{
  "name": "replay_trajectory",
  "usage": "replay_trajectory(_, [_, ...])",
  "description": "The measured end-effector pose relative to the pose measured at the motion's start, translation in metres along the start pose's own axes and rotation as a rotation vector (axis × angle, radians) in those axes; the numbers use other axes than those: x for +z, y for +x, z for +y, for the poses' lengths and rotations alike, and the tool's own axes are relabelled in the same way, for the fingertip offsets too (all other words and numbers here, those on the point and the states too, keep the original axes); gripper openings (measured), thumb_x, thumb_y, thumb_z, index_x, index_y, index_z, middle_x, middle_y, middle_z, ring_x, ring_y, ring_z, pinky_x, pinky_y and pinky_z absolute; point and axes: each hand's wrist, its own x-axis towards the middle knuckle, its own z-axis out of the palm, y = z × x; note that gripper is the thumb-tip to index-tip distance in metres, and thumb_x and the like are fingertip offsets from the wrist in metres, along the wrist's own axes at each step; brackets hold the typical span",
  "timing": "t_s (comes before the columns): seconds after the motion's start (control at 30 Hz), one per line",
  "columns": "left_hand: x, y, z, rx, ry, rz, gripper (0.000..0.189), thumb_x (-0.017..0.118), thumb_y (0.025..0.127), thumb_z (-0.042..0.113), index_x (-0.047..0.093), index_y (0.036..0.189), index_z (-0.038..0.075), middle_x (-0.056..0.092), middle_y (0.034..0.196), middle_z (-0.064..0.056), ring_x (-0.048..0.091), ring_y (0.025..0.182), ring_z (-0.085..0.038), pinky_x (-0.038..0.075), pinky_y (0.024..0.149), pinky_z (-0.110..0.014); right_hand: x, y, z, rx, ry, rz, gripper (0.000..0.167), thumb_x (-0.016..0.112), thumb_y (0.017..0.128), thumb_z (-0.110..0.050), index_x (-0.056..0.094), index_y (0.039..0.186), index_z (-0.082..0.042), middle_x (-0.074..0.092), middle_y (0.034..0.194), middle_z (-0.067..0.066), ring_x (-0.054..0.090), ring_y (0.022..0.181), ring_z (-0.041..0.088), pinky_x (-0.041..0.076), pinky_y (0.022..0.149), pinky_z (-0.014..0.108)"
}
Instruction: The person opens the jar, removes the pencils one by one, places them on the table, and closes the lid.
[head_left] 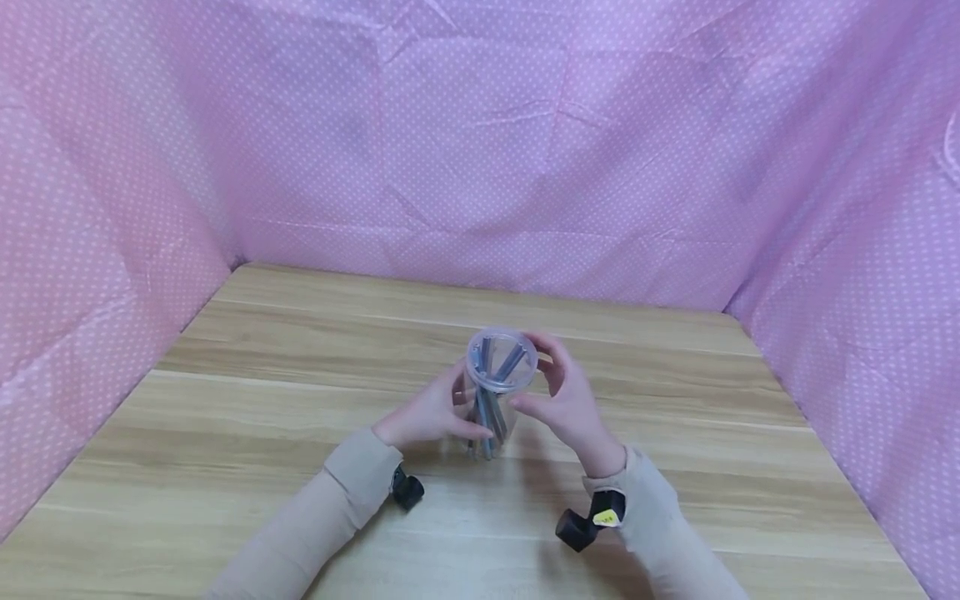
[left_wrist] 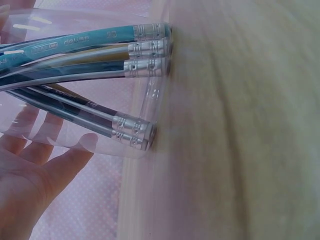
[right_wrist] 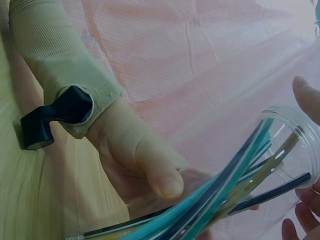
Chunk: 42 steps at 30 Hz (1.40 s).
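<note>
A clear plastic jar (head_left: 504, 388) stands upright near the middle of the table, several pencils (head_left: 491, 417) leaning inside it. In the left wrist view, teal and dark pencils (left_wrist: 90, 42) have their metal-banded ends at the jar's base, right at the wood. My left hand (head_left: 431, 408) grips the jar's lower body, thumb in front and fingers behind. Around the upper part curves my right hand (head_left: 566, 400), its fingers at the rim. In the right wrist view, the thumb (right_wrist: 307, 100) is apart from the ringed rim (right_wrist: 275, 111).
The wood-grain table (head_left: 262, 392) extends on every side of the jar. Pink dotted cloth (head_left: 480, 167) hangs along its back and both sides. Black wrist cameras jut from the left cuff (head_left: 408, 492) and the right cuff (head_left: 577, 531), low over the table.
</note>
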Motion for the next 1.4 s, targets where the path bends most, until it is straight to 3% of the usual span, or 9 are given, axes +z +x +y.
replay_trajectory(0.13, [0.0,0.0,0.002,0.027,-0.005,-0.001,0.1,0.081,0.071,0.007,0.021,0.15,0.019,0.032,0.151,-0.005,0.038,0.135,-0.034,0.035,0.11,-0.05,0.003,0.004,-0.002,0.052,-0.052,-0.01,0.085,0.085,0.067,-0.016,0.039,0.136,0.005,0.045,0.134,0.02,0.046,0.12,0.012,0.038,0.104,0.02])
replay_trajectory(0.27, [0.001,0.0,0.001,0.033,-0.001,-0.012,0.1,0.081,0.071,0.007,0.021,0.149,0.024,0.033,0.15,-0.001,0.039,0.135,-0.03,0.036,0.11,-0.048,0.006,0.008,-0.004,0.111,-0.114,-0.029,0.088,0.086,0.065,-0.01,0.039,0.138,0.0,0.045,0.136,0.018,0.044,0.125,0.025,0.034,0.111,0.035])
replay_trajectory(0.37, [0.001,0.0,0.0,0.038,0.005,-0.018,0.101,0.081,0.071,0.006,0.021,0.149,0.026,0.033,0.15,0.001,0.039,0.135,-0.028,0.035,0.111,-0.047,0.008,0.01,-0.006,0.14,-0.155,-0.041,0.089,0.085,0.063,-0.003,0.039,0.139,-0.003,0.046,0.137,0.017,0.044,0.126,0.031,0.035,0.109,0.046])
replay_trajectory(0.47, [0.001,0.0,-0.001,0.046,0.014,-0.019,0.101,0.081,0.071,0.006,0.02,0.15,0.023,0.032,0.151,0.0,0.039,0.135,-0.029,0.035,0.11,-0.048,0.01,0.012,-0.006,0.142,-0.171,-0.049,0.089,0.085,0.062,-0.001,0.04,0.139,-0.004,0.048,0.136,0.017,0.047,0.123,0.033,0.041,0.103,0.049])
replay_trajectory(0.73, [0.0,0.0,-0.001,0.041,0.023,-0.011,0.1,0.081,0.071,0.007,0.022,0.149,0.024,0.034,0.15,0.0,0.039,0.134,-0.029,0.035,0.11,-0.05,0.007,0.017,0.0,0.068,-0.159,-0.086,0.089,0.087,0.062,-0.009,0.042,0.138,-0.003,0.046,0.133,0.018,0.047,0.121,0.033,0.042,0.101,0.048])
replay_trajectory(0.9, [0.0,0.001,-0.002,0.036,0.011,-0.018,0.099,0.081,0.071,0.007,0.023,0.149,0.026,0.032,0.15,0.0,0.037,0.136,-0.028,0.033,0.111,-0.05,0.004,0.021,0.001,0.034,-0.139,-0.126,0.085,0.084,0.064,-0.002,0.041,0.138,0.0,0.043,0.13,0.02,0.044,0.121,0.033,0.041,0.101,0.047])
replay_trajectory(1.03, [0.0,0.001,-0.001,0.038,0.003,-0.023,0.101,0.081,0.072,0.006,0.02,0.15,0.026,0.031,0.152,0.0,0.038,0.135,-0.028,0.034,0.111,-0.049,0.0,0.021,0.0,0.035,-0.105,-0.154,0.085,0.081,0.067,0.0,0.037,0.139,0.002,0.043,0.132,0.021,0.043,0.123,0.033,0.04,0.104,0.039])
replay_trajectory(1.23, [0.0,0.001,-0.002,0.049,0.009,-0.026,0.099,0.08,0.072,0.004,0.021,0.149,0.019,0.032,0.151,-0.009,0.04,0.133,-0.031,0.036,0.11,-0.048,-0.003,0.019,0.001,0.049,-0.017,-0.148,0.085,0.082,0.068,-0.006,0.033,0.137,0.006,0.044,0.134,0.025,0.048,0.121,0.013,0.036,0.105,0.021])
replay_trajectory(1.4, [0.0,0.001,-0.001,0.045,0.01,-0.025,0.098,0.08,0.072,0.004,0.021,0.149,0.018,0.031,0.151,-0.01,0.039,0.134,-0.031,0.036,0.11,-0.048,-0.004,0.018,0.004,0.029,0.009,-0.142,0.083,0.081,0.067,-0.003,0.033,0.135,0.01,0.044,0.132,0.028,0.047,0.118,0.003,0.035,0.105,0.017])
